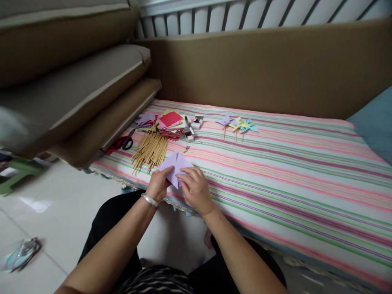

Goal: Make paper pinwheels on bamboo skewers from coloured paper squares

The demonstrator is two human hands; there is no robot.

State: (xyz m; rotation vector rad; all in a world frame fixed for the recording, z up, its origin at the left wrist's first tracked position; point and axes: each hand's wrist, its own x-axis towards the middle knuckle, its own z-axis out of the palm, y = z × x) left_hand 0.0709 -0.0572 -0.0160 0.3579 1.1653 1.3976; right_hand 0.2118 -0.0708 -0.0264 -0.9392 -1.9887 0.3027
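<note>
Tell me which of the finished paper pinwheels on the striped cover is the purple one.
The leftmost pinwheel of the three is purple. The middle pinwheel is yellow and the rightmost pinwheel is blue; all lie far from both hands.

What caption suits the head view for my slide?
Both hands fold lilac paper on a striped cloth beside wooden sticks.

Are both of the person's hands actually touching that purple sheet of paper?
Touching. The head view shows the left hand pinching the lower left edge of the purple paper, and the right hand has its fingers lying on the paper's lower right part.
</note>
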